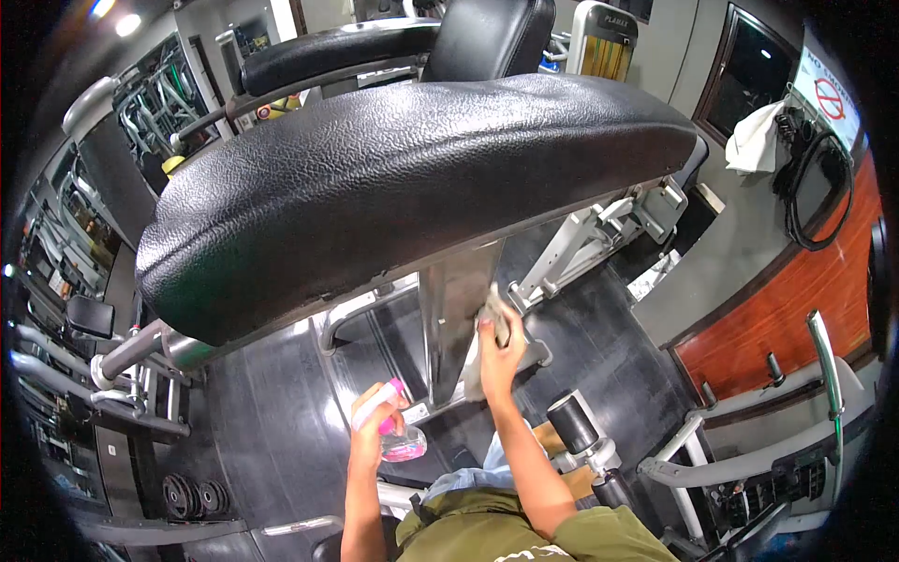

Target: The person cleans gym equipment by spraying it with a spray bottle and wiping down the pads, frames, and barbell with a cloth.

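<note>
My left hand (pixel 368 418) is closed around the neck of a spray bottle (pixel 405 444) with a pink and white trigger head and clear liquid inside. It hangs low over the dark floor, left of a grey metal post (pixel 456 290). My right hand (pixel 503 354) grips a pale cloth (pixel 493 317) and presses it against the right side of that post; part of the cloth hangs below the hand. Above both hands spreads a large black padded cushion (pixel 403 187), which the post supports. The cushion's surface is shiny and textured.
Behind the cushion rises a black backrest (pixel 492 42). To the right stand a grey metal frame (pixel 824 450) and a wood-panelled wall (pixel 787 290); a white cloth (pixel 755 140) and black cable (pixel 796 206) hang higher up. Weight plates (pixel 192 495) lie at lower left. A black roller pad (pixel 571 423) is near my legs.
</note>
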Demonstrator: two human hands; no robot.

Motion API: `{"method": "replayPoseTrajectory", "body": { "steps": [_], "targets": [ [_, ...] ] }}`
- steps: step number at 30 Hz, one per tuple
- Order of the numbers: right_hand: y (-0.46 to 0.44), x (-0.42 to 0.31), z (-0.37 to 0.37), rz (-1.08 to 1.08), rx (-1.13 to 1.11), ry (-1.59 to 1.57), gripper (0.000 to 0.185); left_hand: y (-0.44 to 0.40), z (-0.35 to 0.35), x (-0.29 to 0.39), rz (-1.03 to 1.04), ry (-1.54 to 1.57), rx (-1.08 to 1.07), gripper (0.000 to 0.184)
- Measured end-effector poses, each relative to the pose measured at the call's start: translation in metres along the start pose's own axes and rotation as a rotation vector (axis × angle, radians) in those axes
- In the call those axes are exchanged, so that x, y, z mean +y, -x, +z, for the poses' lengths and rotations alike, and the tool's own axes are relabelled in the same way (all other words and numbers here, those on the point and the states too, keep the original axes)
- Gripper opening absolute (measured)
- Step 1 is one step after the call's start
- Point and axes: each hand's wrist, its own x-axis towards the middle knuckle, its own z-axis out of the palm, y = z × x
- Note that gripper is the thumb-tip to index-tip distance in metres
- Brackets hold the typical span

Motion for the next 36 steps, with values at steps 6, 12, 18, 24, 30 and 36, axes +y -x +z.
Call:
{"method": "replayPoseTrajectory", "body": {
  "steps": [6,12,18,24,30,36],
  "targets": [
    [-0.002,0.011,0.013,-0.262,0.023,-0.045,0.032,0.003,0.0,0.001,0.01,0.011,0.011,0.023],
    [0.066,0.135,-0.016,-0.075,0.076,0.233,0.033,0.007,-0.003,-0.004,0.006,0.066,0.021,0.022],
    [0.064,0.076,0.007,0.403,0.138,0.056,0.035,0.013,-0.011,-0.018,-0.061,0.063,0.014,0.022],
    [0.05,0.002,0.037,-0.265,-0.061,0.152,0.031,0.013,-0.006,-0.023,-0.099,0.1,0.021,0.022],
    [0.08,0.1,-0.001,-0.358,-0.145,0.291,0.033,0.014,-0.001,-0.017,-0.071,0.102,0.018,0.022],
    [0.069,0.077,-0.012,-0.288,-0.257,0.456,0.028,0.016,-0.004,-0.023,-0.058,0.115,0.021,0.021]
  ]
}}
